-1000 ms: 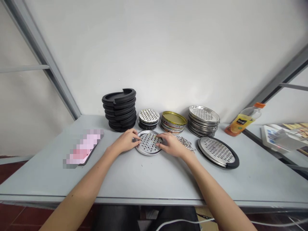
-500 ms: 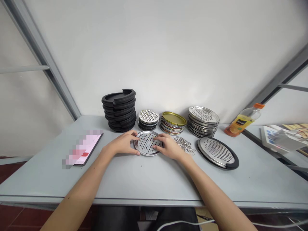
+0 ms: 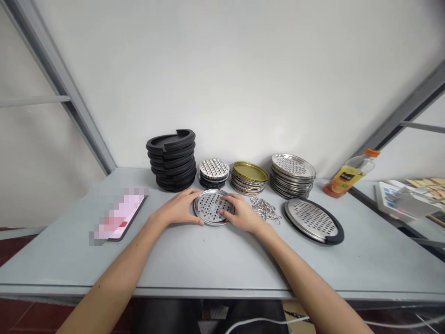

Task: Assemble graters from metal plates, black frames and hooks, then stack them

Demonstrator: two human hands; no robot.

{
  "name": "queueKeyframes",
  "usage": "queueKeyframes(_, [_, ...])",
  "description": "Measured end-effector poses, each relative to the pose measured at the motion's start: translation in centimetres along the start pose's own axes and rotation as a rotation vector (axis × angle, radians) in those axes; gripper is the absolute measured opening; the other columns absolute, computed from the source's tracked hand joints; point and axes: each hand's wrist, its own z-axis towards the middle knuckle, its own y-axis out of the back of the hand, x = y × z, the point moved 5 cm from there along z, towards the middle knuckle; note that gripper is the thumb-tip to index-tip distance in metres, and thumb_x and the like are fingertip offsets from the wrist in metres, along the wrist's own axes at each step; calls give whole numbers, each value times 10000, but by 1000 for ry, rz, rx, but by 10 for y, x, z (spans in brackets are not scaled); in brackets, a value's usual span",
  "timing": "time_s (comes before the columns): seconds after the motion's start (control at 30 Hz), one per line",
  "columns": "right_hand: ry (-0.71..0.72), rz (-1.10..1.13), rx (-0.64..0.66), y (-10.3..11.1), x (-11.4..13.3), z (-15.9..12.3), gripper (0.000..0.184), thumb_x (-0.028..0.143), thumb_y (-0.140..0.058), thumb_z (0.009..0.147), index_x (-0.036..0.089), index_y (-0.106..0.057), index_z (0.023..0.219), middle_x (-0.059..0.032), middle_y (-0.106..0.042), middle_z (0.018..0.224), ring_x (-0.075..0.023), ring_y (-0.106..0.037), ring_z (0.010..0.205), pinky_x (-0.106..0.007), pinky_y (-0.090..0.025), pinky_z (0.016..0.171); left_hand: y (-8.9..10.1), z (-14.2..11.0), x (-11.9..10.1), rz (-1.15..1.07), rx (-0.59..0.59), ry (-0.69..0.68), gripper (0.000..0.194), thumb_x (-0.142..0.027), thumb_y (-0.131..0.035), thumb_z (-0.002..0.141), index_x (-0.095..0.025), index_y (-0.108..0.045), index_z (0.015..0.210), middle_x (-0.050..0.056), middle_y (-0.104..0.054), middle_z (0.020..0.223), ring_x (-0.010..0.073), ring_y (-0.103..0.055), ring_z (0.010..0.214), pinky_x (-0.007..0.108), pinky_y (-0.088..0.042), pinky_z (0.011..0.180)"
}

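Observation:
In front of me a round perforated grater plate (image 3: 208, 207) lies within a wider silver metal ring (image 3: 216, 224) on the table. My left hand (image 3: 181, 208) curves around the ring's left side, thumb at the near edge and fingers at the far edge. From the right, my right hand (image 3: 241, 212) reaches over the rim, with its thumb and fingertips on the plate's right part. A small heap of metal clasps (image 3: 266, 210) lies just right of this hand. Behind the ring stands a stack of small grater plates (image 3: 214, 170).
Along the wall stand a stack of black notched rings (image 3: 172, 160), a stack of gold-topped lids (image 3: 250, 172) and a stack of larger perforated discs (image 3: 292, 174). Right are black-edged graters (image 3: 313, 221) and a drink bottle (image 3: 352, 174); a phone (image 3: 121, 215) lies left.
My left thumb and fingers have moved off the grater plate and spread around the ring's left edge. My right fingertips have shifted slightly left across the plate.

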Motion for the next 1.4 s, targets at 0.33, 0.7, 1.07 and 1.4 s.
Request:
queueKeyframes(0.33, [29,27,45,-1,0,2,473,430,-482,909,116,-560,1254,-162,-594,1265,-285,-456,1277,-456,-364,1066,0,0,-11,1,-31,-27,876,-578,-750,630,-273,-443,1391,81,-562,1300,281,-529,1178,365,-407,998])
queueKeyframes(0.7, [-12,19,6,13,-11,4,467,244,-497,862,113,-505,1310,-160,-570,1297,-266,-506,1231,-450,-389,1051,3,0,-22,26,-62,-108,759,-544,-769,627,-249,-559,1295,78,-560,1320,292,-503,1214,388,-384,1043])
queueKeyframes(1.07, [-78,-194,57,22,-19,5,317,87,-440,787,138,-738,881,-139,-620,1204,-268,-561,1135,-403,-405,1018,-15,-1,-7,67,37,-31,1035,-674,-721,606,-300,-294,1471,97,-171,1576,346,-203,1428,490,-245,1134])
queueKeyframes(1.4, [53,-102,123,3,-6,4,427,145,-378,841,118,-646,1173,-147,-562,1290,-247,-482,1224,-427,-356,1075,-22,-1,-29,9,81,-134,1146,-660,-759,554,-233,-253,1489,117,-210,1563,335,-191,1431,459,-213,1157])
